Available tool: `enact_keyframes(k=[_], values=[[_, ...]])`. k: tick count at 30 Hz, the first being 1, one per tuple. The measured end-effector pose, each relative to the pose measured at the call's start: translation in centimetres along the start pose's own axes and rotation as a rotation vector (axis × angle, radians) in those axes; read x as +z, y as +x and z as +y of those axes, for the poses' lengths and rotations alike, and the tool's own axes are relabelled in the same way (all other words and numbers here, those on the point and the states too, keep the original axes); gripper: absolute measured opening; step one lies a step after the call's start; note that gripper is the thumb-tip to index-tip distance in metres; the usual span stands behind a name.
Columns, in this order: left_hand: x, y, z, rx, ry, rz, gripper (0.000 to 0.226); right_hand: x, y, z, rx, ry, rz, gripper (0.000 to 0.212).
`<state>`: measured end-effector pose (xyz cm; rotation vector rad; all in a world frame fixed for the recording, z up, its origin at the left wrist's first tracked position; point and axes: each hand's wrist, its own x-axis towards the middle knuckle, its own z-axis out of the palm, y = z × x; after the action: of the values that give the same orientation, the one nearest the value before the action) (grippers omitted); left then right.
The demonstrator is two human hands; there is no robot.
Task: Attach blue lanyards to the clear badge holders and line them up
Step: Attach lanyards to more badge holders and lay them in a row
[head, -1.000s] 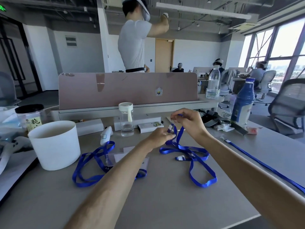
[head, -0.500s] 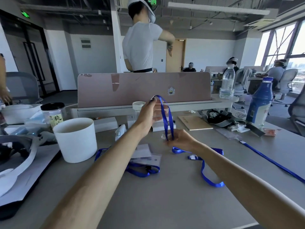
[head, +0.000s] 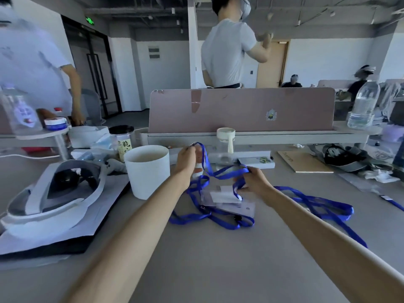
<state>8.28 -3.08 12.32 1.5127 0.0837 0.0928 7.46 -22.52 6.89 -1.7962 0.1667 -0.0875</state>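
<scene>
Two forearms come in from the bottom edge, elbows cut off. They reach across the grey desk (head: pixel 218 270).

Mid-desk is a flat heap of clear badge holders (head: pixel 236 206). They overlap, so the count is unclear. Blue straps (head: pixel 218 221) are tangled under and around the heap. A second lanyard (head: pixel 323 202) sprawls on the desk to the right.

The right grip (head: pixel 255 180), just above the heap, has its fingers curled round the strap of a raised lanyard (head: pixel 227 171). The left grip (head: pixel 188 158), higher and further back, pinches the same lanyard's top end, and its fingertips hide the clip. Something pale hangs below that grip; whether it is a holder, I cannot tell.

A white cup (head: pixel 148 169) stands beside the left wrist. A small clear bottle (head: pixel 225 149) is blurred behind the hands. A pink divider (head: pixel 240 110) lies beyond, and a person (head: pixel 227 53) stands behind it, head cropped by the frame.
</scene>
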Motion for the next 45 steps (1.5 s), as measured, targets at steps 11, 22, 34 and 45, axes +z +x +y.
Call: enact_keyframes(k=[11,22,34,45], values=[[-5.5,-0.9,-2.4,-0.048,0.630,-0.168,0.053,5.0,1.0,-1.2,-0.255,-0.728,-0.420,0.051],[-3.6,-3.2,-5.9,0.035,0.717,-0.358,0.049,0.3,-0.5,0.6,-0.015,-1.126,-0.318,0.075],[-3.4,-3.4,-10.7,0.165,0.206,-0.191,0.034,-1.8,-3.5,3.7,-0.081,-0.457,-0.219,0.071],[-3.1,-2.5,-11.4,0.099,0.215,-0.049,0.035,-2.8,-2.3,5.4,-0.233,-0.162,0.065,0.034]])
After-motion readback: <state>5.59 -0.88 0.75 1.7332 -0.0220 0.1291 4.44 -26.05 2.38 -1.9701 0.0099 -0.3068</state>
